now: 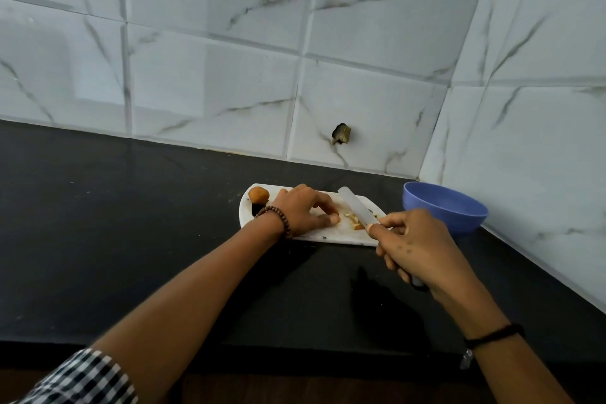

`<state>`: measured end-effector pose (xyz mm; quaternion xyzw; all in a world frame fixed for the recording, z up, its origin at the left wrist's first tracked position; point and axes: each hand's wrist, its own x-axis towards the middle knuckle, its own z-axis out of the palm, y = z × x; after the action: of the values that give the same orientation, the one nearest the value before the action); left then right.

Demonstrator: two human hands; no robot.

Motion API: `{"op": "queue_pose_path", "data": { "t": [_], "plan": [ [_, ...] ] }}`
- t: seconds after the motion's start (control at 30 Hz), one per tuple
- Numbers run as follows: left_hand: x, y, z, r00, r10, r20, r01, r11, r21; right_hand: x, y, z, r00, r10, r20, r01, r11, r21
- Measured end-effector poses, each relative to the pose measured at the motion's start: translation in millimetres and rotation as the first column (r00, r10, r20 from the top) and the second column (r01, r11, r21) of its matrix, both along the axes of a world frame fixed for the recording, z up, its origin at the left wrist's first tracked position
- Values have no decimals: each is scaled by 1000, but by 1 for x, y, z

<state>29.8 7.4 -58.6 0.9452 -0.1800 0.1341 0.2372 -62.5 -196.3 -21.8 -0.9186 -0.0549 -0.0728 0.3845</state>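
On the black worktop (131,223), toward its back right corner where the two marble-patterned tiled walls (213,75) meet, lies a white chopping board (331,234), set at a slight angle to the back edge. The left hand (303,210) rests on the middle of the board, palm down, its fingers bent and drawn close together with the tips lowered to the board's surface; the thumb tip meets the forefinger right beside a small heap of pale yellow chopped pieces (352,220). Whether those fingertips pin a piece beneath them I cannot tell, since the hand covers that spot. The right hand (416,246) hovers over the board's near right corner with its fingers wrapped tightly round the handle of a knife (355,207), the forefinger stretched forward toward the blade. The pale blade points away toward the back wall and slants over the chopped pieces, its lower part touching or just above them. At the board's far left corner sits a round orange-brown lump (258,195), possibly a peeled vegetable, with a small dark scrap (255,208) just beside it, near the left wrist. A blue bowl (446,207) stands just beside the board's right end, close to the worktop's back right corner and the side wall. A brown bead bracelet (275,216) circles the left wrist, a black band (495,334) the right wrist, and a checked sleeve (82,377) shows at the left elbow, over the worktop's front edge. A dark chipped hole (341,134) marks the back wall tile above the board.
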Motion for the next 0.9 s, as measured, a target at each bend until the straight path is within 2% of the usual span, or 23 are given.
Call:
{"op": "queue_pose_path", "data": {
  "t": [0.17,0.33,0.6,0.73,0.8,0.9],
  "plan": [
    [-2,0,1,999,42,-18,-44,989,-144,5,3,-5,1000,9,14,-10,999,45],
    [-2,6,1,997,81,-18,-83,982,-170,15,11,-9,999,18,48,-21,997,74],
    [-6,6,8,994,80,-68,-83,996,-31,40,25,-6,995,29,100,-27,999,-23],
    [-6,6,6,990,143,11,-144,989,21,49,30,-8,993,19,114,-15,999,-33],
    [-8,3,6,990,138,43,-139,990,25,51,31,-10,992,9,122,-5,999,-34],
    [-8,0,6,992,112,63,-118,987,108,49,31,-12,993,7,119,-1,999,-46]
  ]
}}
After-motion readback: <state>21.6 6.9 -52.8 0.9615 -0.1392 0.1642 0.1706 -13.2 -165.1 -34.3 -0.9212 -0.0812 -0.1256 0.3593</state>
